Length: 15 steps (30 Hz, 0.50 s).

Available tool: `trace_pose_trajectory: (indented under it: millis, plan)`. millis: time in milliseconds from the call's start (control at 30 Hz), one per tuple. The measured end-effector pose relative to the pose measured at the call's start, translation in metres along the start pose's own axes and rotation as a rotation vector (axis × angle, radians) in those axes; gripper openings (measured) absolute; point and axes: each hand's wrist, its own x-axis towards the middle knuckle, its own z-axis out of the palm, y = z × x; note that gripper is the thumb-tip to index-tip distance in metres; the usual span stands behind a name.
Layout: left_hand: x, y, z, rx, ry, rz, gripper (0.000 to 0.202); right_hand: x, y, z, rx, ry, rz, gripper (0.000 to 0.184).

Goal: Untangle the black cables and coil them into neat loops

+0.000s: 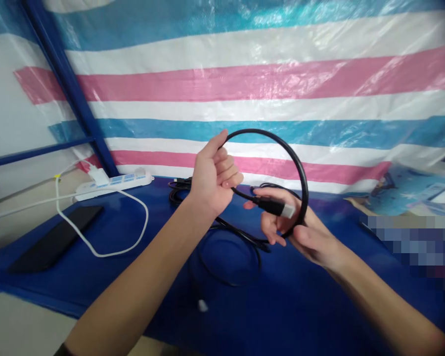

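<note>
Left hand [215, 175]: closed around the black cable [300, 170].
Right hand [311, 235]: loosely gripping the cable's loop, near its plug [272, 206].
Power strip [124, 182]: left of the cable.

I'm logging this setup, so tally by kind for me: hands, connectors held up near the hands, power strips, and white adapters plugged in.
Hands: 2, left hand and right hand
Raised connector: 1
Power strip: 1
White adapter: 1
Total: 5
</note>
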Motion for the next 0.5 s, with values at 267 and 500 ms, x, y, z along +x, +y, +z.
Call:
trace_pose_trajectory:
  millis: [267, 500]
  plan:
    - [0.01, -0.003, 0.037, -0.11, -0.085, 0.133, 0.049, 0.061, -0.063, 0.018, 0.01, 0.454, -0.456, 0.028]
    - [0.016, 0.038, 0.014, 0.604, -0.367, 0.184, 0.042, 0.069, -0.126, 0.001, -0.529, -0.174, 0.225, 0.021]
